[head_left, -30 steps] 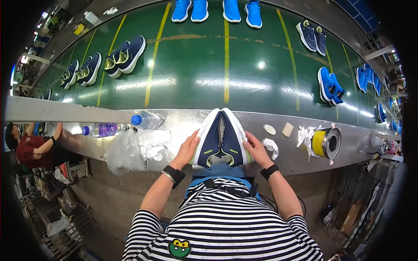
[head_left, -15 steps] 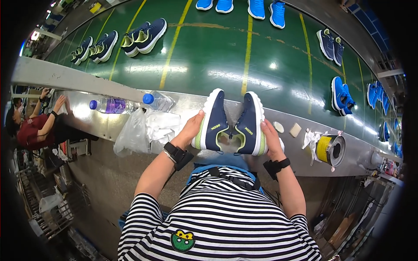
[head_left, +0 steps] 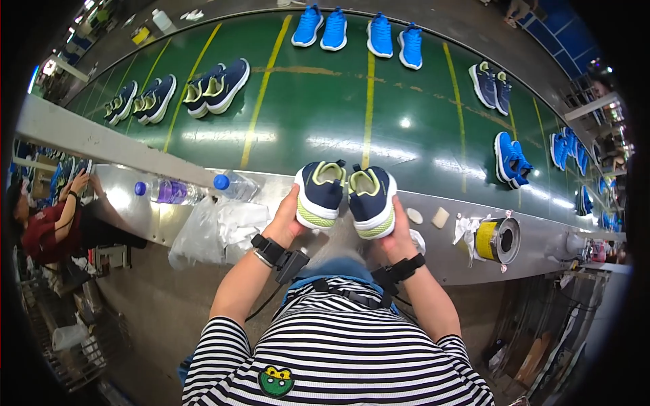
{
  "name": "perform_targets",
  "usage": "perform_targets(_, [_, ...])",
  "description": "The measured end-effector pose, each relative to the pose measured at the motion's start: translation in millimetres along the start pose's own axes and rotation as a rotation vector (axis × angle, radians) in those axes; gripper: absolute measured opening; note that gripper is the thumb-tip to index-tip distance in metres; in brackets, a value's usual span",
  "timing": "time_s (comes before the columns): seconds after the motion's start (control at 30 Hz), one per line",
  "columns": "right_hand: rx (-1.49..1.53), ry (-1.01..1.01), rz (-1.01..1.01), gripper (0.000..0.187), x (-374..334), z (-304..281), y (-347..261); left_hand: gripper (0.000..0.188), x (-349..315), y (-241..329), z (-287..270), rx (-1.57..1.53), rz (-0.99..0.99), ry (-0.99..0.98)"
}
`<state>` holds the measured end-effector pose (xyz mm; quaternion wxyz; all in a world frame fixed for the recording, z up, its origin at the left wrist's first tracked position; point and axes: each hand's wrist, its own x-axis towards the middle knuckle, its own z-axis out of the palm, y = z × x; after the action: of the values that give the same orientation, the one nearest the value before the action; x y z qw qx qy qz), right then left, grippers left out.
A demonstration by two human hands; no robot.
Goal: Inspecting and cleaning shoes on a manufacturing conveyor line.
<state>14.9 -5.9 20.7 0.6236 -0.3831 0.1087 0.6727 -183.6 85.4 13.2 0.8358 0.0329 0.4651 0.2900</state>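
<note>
- Left hand (head_left: 288,216): clamped on the outer side of the left shoe (head_left: 324,195); one digit shows along the shoe's side, the other fingers being largely hidden beneath it.
- Right hand (head_left: 398,232): clamped on the outer side of the right shoe (head_left: 372,204), near the heel; its fingers are only partly visible.
- Held pair: navy uppers, lime linings and heel panels, white soles. The shoes are side by side, a narrow gap between them, heels toward the wearer and openings in view. They lie in front of the body, over the join of the metal bench (head_left: 433,259) and the green belt (head_left: 305,128); whether they touch either surface cannot be told.
- Wrists: a black band (head_left: 269,250) on the left, a similar dark strap (head_left: 408,266) on the right.
- Bench, left: a clear plastic bag (head_left: 191,233), crumpled white paper (head_left: 238,220), a purple-labelled bottle (head_left: 169,191) and a blue-capped bottle (head_left: 238,185).
- Bench, right: a white oval piece (head_left: 414,216), a cream block (head_left: 440,217) and a yellow-banded tin (head_left: 487,240) on its side.
- Belt: navy shoes (head_left: 227,88) at left, bright blue shoes (head_left: 380,37) at the far middle.
- Far left: a co-worker (head_left: 51,230) in a dark red top.
</note>
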Motion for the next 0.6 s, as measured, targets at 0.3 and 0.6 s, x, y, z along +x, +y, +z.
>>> perform_targets(0.3, [0.160, 0.019, 0.115, 0.040, 4.1, 2.6, 9.1, 0.050, 15.6, -13.9, -8.3, -0.180, -0.140, -0.122])
perform_targets(0.6, [-0.734, 0.193, -0.260, 0.037, 17.0, -68.4, 26.6, 0.041, 6.5, -44.7, -36.9, 0.509, 0.179, 0.160])
